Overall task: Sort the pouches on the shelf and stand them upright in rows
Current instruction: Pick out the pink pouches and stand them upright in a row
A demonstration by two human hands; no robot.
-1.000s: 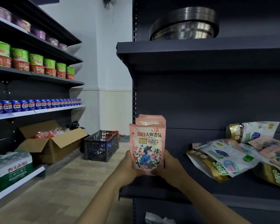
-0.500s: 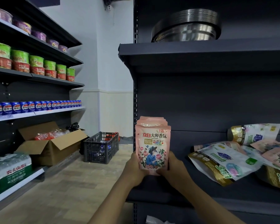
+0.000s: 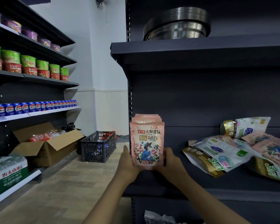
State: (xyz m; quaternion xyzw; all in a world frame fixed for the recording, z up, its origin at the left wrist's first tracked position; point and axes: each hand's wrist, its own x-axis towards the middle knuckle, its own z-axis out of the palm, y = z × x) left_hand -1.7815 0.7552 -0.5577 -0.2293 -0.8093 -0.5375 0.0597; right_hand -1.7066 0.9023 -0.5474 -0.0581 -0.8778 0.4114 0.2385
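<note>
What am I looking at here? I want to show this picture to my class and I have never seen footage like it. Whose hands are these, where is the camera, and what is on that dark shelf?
No machine is involved. The camera sits on a person's head and looks forward and down, so the two bare arms reaching in from the bottom are the wearer's own. The left hand and right hand together hold a small stack of pink pouches upright at the left end of a dark shelf. Further right on that shelf lies an unsorted heap of pouches, white-and-gold ones mixed with pink ones, lying flat or tilted. On the shelf above rest stacked metal basins. To the left is another shelving unit with bowls and cans, plus a cardboard box and a dark crate on the floor.
</note>
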